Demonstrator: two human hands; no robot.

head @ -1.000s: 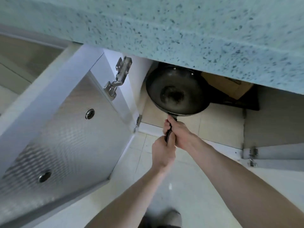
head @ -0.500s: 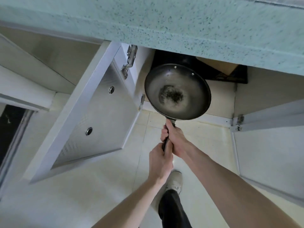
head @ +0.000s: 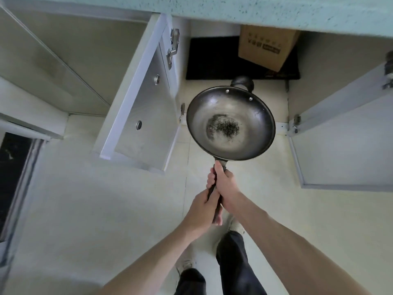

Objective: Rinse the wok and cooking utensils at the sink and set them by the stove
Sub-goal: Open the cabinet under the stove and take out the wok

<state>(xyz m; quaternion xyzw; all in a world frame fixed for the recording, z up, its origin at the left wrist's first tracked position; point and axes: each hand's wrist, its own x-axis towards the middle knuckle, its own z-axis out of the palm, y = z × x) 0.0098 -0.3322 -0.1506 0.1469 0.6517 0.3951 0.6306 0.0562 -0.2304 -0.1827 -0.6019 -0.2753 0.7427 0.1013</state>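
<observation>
Below the counter: the wok (head: 230, 126) hangs in the air over the pale floor tiles (head: 106, 209), just in front of the open cabinet.
Wok: dark, round, tilted so its bowl faces the camera, with a patch of dark specks at the bottom and two rivets near the far rim; a small loop handle shows at the far edge.
Handle: the long dark handle (head: 217, 188) runs from the near rim down toward the person, and both hands are on it.
Right hand: the right hand (head: 225, 186) is wrapped tight round the handle close to the wok, thumb laid along the top.
Left hand: the left hand (head: 202, 211) is clamped round the lower end of the handle, just behind the right, the two hands touching.
Left door: the left cabinet door (head: 146, 107) stands wide open, its metal-lined inner face and hinges showing.
Right door: the right cabinet door (head: 340, 145) is swung open on the other side.
Cabinet: inside sit a cardboard box (head: 268, 47) and, beneath it, a flat black slab (head: 212, 58).
Counter: the speckled green countertop (head: 276, 9) edge runs across the top.
Legs: dark trouser legs (head: 234, 262) and a pale shoe show below the arms.
</observation>
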